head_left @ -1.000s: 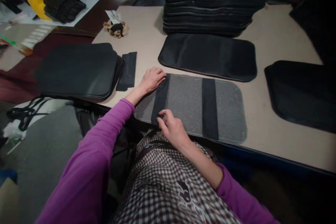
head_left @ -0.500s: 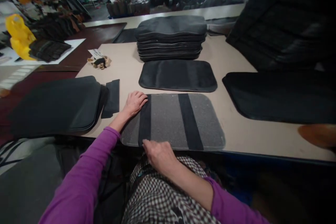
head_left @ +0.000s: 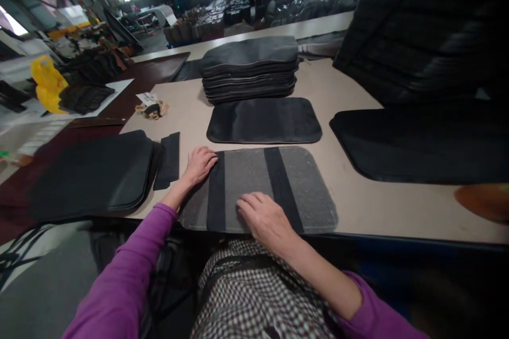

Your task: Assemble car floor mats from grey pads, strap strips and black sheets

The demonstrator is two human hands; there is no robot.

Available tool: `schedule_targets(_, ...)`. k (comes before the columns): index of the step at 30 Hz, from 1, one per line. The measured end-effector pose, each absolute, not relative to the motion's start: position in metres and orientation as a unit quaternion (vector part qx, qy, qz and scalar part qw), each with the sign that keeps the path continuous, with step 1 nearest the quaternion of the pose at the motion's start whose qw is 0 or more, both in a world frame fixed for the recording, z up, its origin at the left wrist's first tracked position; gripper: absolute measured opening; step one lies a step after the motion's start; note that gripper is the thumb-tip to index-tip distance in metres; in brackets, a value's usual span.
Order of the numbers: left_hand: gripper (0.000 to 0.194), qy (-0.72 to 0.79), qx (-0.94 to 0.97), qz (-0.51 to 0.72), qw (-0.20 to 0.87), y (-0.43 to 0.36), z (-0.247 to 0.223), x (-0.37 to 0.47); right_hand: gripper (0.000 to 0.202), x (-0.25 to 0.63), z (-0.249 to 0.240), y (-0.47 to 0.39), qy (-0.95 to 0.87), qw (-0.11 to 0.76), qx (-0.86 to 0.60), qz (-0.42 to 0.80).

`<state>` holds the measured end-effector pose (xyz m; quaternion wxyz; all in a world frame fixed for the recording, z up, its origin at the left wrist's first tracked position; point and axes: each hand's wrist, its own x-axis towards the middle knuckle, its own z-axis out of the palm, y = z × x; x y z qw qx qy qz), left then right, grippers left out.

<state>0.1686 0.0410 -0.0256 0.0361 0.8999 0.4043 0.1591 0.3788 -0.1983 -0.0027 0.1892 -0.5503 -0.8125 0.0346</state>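
A grey felt-like panel (head_left: 248, 183) with rounded corners lies flat at the table's front edge. Two black strips run across it, a left strip (head_left: 217, 190) and a right strip (head_left: 280, 183). My left hand (head_left: 199, 164) rests on the panel's upper left corner, fingers stretched to the top of the left strip. Between the strips, my right hand (head_left: 266, 220) is over the panel's near part, fingers loosely bent and holding nothing; whether they touch it I cannot tell. Just beyond lies a smooth black panel (head_left: 264, 121).
A tall stack of black panels (head_left: 249, 71) stands at the back. More black panels (head_left: 95, 175) lie at the left, beside loose black strips (head_left: 170, 156). Another black panel (head_left: 417, 143) occupies the right, near a brown rounded object (head_left: 481, 201). Small scraps (head_left: 153, 108) sit at back left.
My right hand has moved right and away from me, off the near end of the left strip to between the strips. My left hand stays at the upper left corner. The view has tilted up slightly.
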Motion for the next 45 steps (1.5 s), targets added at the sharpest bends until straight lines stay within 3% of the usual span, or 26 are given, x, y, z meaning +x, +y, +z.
schedule_targets(5,0.021,0.463,0.864,0.196,0.038,0.038,-0.015,0.182,0.016,0.381,-0.018,-0.190,-0.814,0.147,-0.562,0.015)
schedule_targets(10,0.020,0.396,0.903,0.157,0.053,0.037,-0.009,0.213,0.015,0.380,-0.021,-0.191,-0.811,0.149,-0.566,0.014)
schedule_targets(29,0.012,0.452,0.886,0.095,0.046,0.069,-0.007,0.247,0.014,0.382,-0.018,-0.189,-0.802,0.160,-0.575,0.032)
schedule_targets(45,0.012,0.485,0.858,0.157,0.064,0.069,-0.002,0.251,0.016,0.380,-0.019,-0.191,-0.796,0.152,-0.584,0.049)
